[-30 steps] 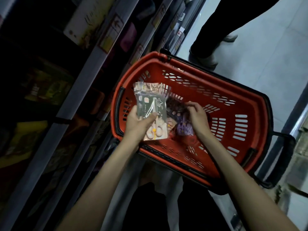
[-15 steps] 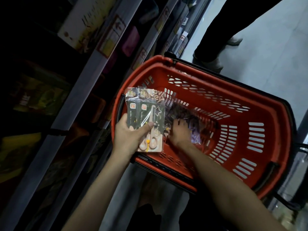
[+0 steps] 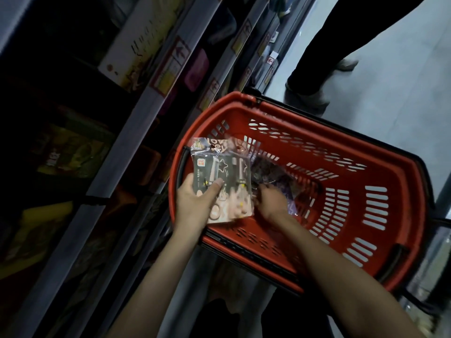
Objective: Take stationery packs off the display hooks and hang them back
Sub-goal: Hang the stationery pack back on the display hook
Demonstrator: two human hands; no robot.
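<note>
My left hand grips a fanned stack of clear stationery packs with dark cards and small scissors inside, thumb pressed across the front, held over the near left corner of a red shopping basket. My right hand reaches down into the basket beside the stack, fingers on a dark purple pack lying on the basket floor. Its fingertips are hidden behind the packs, so the grasp is unclear.
Dark store shelves with price tags and boxed goods run along the left. Another person's legs and shoes stand on the pale floor beyond the basket. The basket's black handle sticks out at lower right.
My right hand moved left across the basket floor toward the stack. The packs in my left hand have fanned wider. The view shifted so the basket sits lower and larger.
</note>
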